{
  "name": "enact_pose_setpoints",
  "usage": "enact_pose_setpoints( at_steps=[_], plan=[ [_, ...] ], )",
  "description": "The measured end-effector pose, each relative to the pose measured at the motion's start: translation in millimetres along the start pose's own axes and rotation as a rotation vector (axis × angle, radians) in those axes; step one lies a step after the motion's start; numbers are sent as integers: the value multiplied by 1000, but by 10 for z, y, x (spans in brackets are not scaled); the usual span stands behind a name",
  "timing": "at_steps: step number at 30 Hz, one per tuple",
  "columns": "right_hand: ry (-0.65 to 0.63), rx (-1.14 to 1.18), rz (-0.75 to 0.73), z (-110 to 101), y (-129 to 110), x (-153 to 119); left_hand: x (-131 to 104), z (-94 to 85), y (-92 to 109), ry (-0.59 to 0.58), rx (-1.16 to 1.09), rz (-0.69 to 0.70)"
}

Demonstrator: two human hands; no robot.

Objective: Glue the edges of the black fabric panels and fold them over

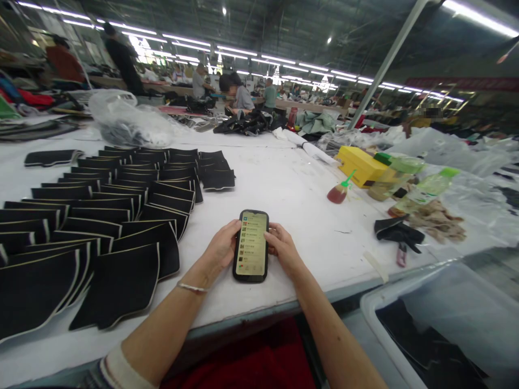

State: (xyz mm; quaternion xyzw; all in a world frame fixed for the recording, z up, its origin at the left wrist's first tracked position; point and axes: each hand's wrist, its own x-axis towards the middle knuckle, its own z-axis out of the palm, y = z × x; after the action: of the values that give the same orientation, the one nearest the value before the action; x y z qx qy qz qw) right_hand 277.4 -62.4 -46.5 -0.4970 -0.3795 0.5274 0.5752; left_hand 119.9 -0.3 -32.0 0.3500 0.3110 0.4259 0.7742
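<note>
A smartphone [252, 246] in a black case is between my hands, just above or resting on the white table [284, 178]; I cannot tell which. Its lit screen shows a list of several rows. My left hand [222, 246] grips the phone's left edge, with a bracelet on that wrist. On the right edge my right hand [281, 246] has its fingers curled against the case, the thumb by the screen. To the left lie overlapping rows of black cut pieces [125, 278] with pale edges.
A clear plastic bag [125, 119] lies at the back left. On the right stand a red-filled squeeze bottle [338, 193], a yellow box [360, 165] and a green-capped bottle [425, 189], near a crumpled brown cloth [440, 221]. A plastic bin [368, 302] sits below the table's right edge. Several people work behind.
</note>
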Motion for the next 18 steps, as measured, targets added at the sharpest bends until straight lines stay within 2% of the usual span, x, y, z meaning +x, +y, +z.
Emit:
enact_pose_setpoints(
  at_steps=[18],
  plan=[
    [-38,-45,-41,-4,17,3,2,-13,-8,-12,-4,11]
  ],
)
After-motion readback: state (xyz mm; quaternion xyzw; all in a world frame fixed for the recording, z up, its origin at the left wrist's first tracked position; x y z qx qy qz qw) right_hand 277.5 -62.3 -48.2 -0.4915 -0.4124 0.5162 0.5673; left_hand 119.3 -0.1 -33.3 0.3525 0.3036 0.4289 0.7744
